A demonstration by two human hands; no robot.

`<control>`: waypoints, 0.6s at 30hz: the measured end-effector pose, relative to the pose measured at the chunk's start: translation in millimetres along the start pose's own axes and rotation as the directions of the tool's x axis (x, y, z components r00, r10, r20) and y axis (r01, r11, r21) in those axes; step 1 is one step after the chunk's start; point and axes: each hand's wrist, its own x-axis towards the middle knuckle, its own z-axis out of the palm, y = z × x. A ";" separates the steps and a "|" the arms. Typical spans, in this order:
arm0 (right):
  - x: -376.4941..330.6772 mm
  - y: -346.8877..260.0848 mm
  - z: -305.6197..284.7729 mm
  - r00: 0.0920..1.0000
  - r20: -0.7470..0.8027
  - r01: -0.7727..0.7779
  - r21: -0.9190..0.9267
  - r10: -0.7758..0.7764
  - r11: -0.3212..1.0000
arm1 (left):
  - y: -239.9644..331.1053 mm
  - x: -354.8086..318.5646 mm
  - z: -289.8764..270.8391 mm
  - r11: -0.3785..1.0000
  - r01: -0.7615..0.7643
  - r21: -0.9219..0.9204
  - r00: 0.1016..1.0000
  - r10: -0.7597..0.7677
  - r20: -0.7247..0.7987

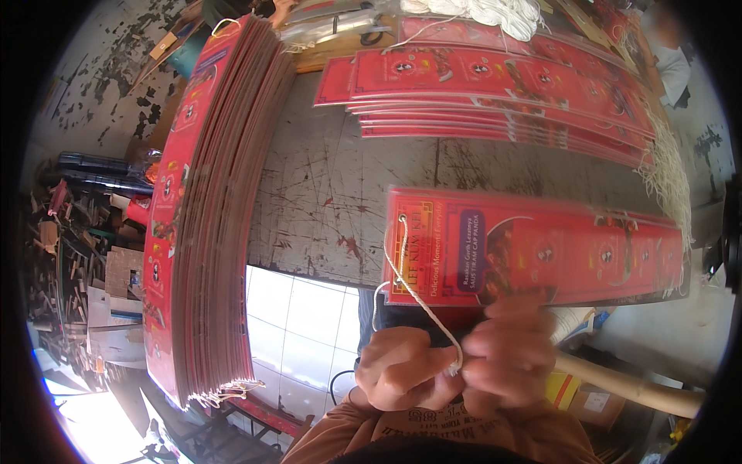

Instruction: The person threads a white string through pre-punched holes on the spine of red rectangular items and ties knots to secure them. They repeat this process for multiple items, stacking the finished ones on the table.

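A long red printed banner strip point(510, 247) lies near the table's front edge, glossy and with metal eyelets at its left end. A white cord point(421, 300) runs from the upper eyelet down toward me, and a short loop of it shows by the lower corner. My left hand point(402, 367) is closed in a pinch on the cord's end. Against it is my right hand point(510, 352), fingers curled at the same cord end and somewhat blurred. The fingertips and the exact form of the cord between them are partly hidden.
At left stands a tall stack of red strips point(209, 216) with cords at its ends. More red strips point(502, 85) lie across the far side, their cords point(666, 170) hanging at right. White cord hanks point(495, 14) lie at the back. Another person point(665, 62) is at far right.
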 end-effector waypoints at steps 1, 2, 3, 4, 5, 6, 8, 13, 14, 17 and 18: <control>-0.7 0.4 -10.5 0.974 0.227 0.016 0.019 -0.019 1.000 | 2.9 0.3 -4.1 0.999 0.005 0.038 1.000 -0.005 0.011; 0.8 0.1 -12.7 0.950 0.312 0.011 0.039 -0.022 0.999 | 6.5 1.0 -8.5 0.997 0.010 0.076 1.000 -0.012 0.022; 2.1 1.2 -14.5 0.945 0.325 0.009 0.036 -0.020 0.999 | 5.0 1.6 -7.9 0.996 0.012 0.088 0.999 -0.016 0.044; 3.9 2.6 -15.7 0.941 0.338 0.007 0.034 -0.018 0.999 | 2.4 2.5 -7.7 0.997 0.001 0.071 0.998 -0.006 0.061; 5.0 4.9 -16.4 0.936 0.352 0.004 0.033 -0.016 0.999 | -0.1 1.9 -4.8 0.999 0.014 0.044 1.000 -0.015 0.027; 7.4 7.0 -15.5 0.933 0.361 -0.008 0.069 -0.017 0.998 | 0.1 1.6 -2.9 0.999 0.027 0.025 1.000 -0.027 -0.009; 12.0 11.4 -13.7 0.926 0.377 -0.033 0.138 -0.022 0.990 | -1.0 0.8 -2.2 0.999 0.036 -0.005 0.999 -0.036 -0.020; 0.2 14.7 -11.3 0.922 0.386 -0.065 0.051 0.040 0.997 | -2.2 -6.7 11.1 0.794 0.100 -0.599 0.937 -0.278 -0.212; -0.9 14.6 -10.9 0.910 0.411 -0.075 0.036 0.054 0.997 | -7.8 -2.1 14.5 0.686 -0.043 -0.727 0.944 -0.209 -0.253; -3.0 16.1 -10.1 0.875 0.478 -0.138 0.098 0.075 0.986 | 7.1 17.6 20.4 0.670 0.013 -0.742 0.787 -0.465 -0.406; -3.2 15.8 -10.3 0.869 0.485 -0.160 0.083 0.100 0.984 | 0.1 14.7 17.7 0.693 0.018 -0.721 0.831 -0.411 -0.375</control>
